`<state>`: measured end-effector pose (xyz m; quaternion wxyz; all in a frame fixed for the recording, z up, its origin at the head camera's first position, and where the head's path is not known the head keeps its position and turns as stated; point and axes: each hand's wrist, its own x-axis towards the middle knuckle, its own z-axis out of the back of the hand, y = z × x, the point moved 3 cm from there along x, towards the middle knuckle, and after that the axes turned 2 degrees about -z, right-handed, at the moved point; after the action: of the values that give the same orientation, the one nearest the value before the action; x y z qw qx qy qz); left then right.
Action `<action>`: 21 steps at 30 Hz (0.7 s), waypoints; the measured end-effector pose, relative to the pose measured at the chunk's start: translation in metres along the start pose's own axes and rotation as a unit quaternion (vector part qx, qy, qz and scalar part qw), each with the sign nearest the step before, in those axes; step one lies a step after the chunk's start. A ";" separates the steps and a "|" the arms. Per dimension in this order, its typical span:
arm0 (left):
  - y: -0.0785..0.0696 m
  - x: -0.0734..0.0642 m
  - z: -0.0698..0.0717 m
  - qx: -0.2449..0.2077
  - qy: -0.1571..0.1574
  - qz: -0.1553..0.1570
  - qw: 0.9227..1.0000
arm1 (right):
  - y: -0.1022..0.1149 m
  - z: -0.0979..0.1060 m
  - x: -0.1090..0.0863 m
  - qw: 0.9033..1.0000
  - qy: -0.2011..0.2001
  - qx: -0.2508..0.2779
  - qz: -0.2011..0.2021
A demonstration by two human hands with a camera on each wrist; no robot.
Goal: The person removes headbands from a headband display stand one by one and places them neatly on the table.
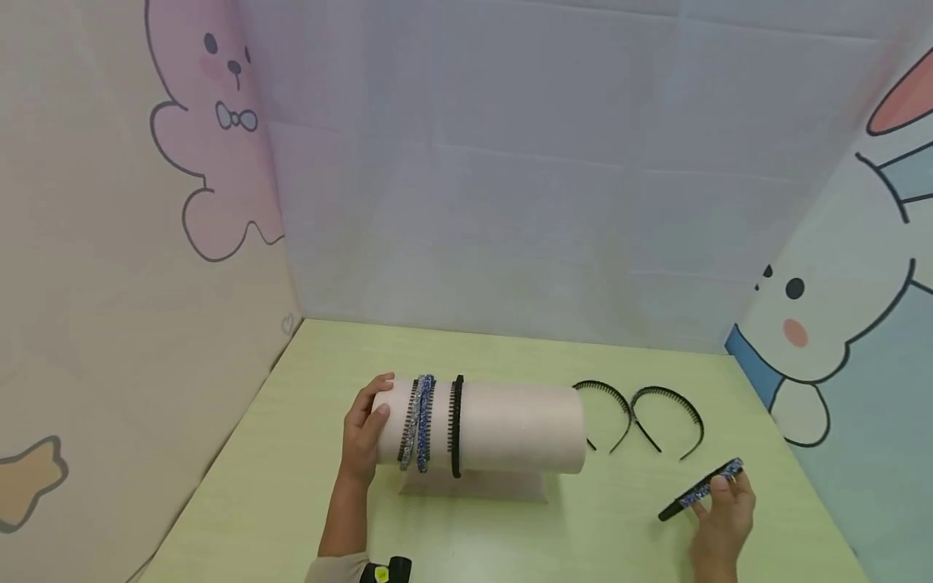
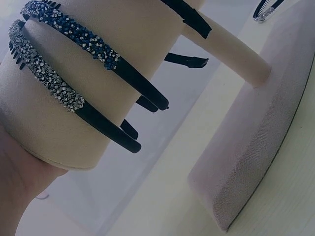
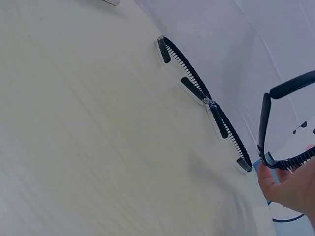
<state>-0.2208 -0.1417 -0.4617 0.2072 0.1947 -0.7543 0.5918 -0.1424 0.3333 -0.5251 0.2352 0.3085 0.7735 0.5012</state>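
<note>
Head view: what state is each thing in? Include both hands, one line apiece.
Left hand, grips the left end of the display roll
Right hand, pinches the held headband
Held headband, blue-glittered, tilted
Display roll, level on its base
Silver headband, round the roll
Blue headband, round the roll
Black headband, round the roll
Left loose headband, on the table, partly hidden by the roll
Right loose headband, on the table
</note>
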 end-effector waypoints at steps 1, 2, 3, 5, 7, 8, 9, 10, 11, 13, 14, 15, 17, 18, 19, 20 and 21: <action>0.000 0.000 0.000 -0.001 -0.001 0.000 1.000 | 0.002 0.002 0.003 1.000 -0.010 -0.010 0.002; 0.000 0.000 0.000 -0.003 -0.001 0.001 1.000 | 0.004 0.004 0.006 1.000 -0.023 -0.018 0.006; 0.000 -0.001 0.000 -0.003 0.000 0.000 1.000 | 0.006 0.007 0.009 0.999 -0.033 -0.026 0.011; 0.000 -0.001 -0.001 -0.004 0.000 0.000 1.000 | 0.009 0.012 0.016 0.998 -0.052 -0.042 0.020; 0.000 0.000 -0.001 -0.005 0.000 0.000 1.000 | 0.012 0.016 0.023 0.996 -0.064 -0.048 0.028; -0.001 0.000 -0.001 -0.004 0.001 -0.001 1.000 | 0.013 0.019 0.026 0.996 -0.068 -0.048 0.031; -0.001 0.000 -0.002 -0.003 0.002 -0.002 1.000 | 0.014 0.021 0.030 0.995 -0.073 -0.061 0.033; -0.001 0.000 -0.002 -0.003 0.003 -0.003 1.000 | 0.014 0.023 0.034 0.994 -0.076 -0.071 0.035; -0.001 0.000 -0.002 -0.004 0.003 -0.004 1.000 | 0.014 0.025 0.037 0.993 -0.078 -0.076 0.038; -0.002 0.001 -0.002 -0.002 0.004 -0.004 1.000 | 0.014 0.028 0.044 0.992 -0.078 -0.093 0.036; -0.002 0.001 -0.002 -0.001 0.005 -0.004 1.000 | 0.014 0.029 0.048 0.991 -0.075 -0.109 0.031; -0.002 0.001 -0.002 -0.001 0.005 -0.004 1.000 | 0.014 0.030 0.052 0.988 -0.072 -0.132 0.021; -0.002 0.001 -0.001 0.002 0.003 -0.004 1.000 | 0.014 0.032 0.060 0.984 -0.066 -0.168 0.003; -0.002 0.001 -0.001 0.003 0.002 -0.003 1.000 | 0.015 0.033 0.065 0.979 -0.062 -0.196 -0.008; -0.003 0.000 -0.001 0.003 0.001 -0.003 1.000 | 0.015 0.034 0.069 0.973 -0.057 -0.224 -0.017; -0.003 0.000 -0.001 0.003 0.001 -0.003 1.000 | 0.016 0.035 0.073 0.965 -0.052 -0.255 -0.023; -0.003 0.000 -0.001 0.003 0.001 -0.002 1.000 | 0.017 0.037 0.078 0.958 -0.049 -0.282 -0.026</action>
<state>-0.2190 -0.1411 -0.4592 0.2086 0.1961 -0.7519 0.5938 -0.1680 0.4168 -0.5281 0.3632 0.2338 0.5963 0.6767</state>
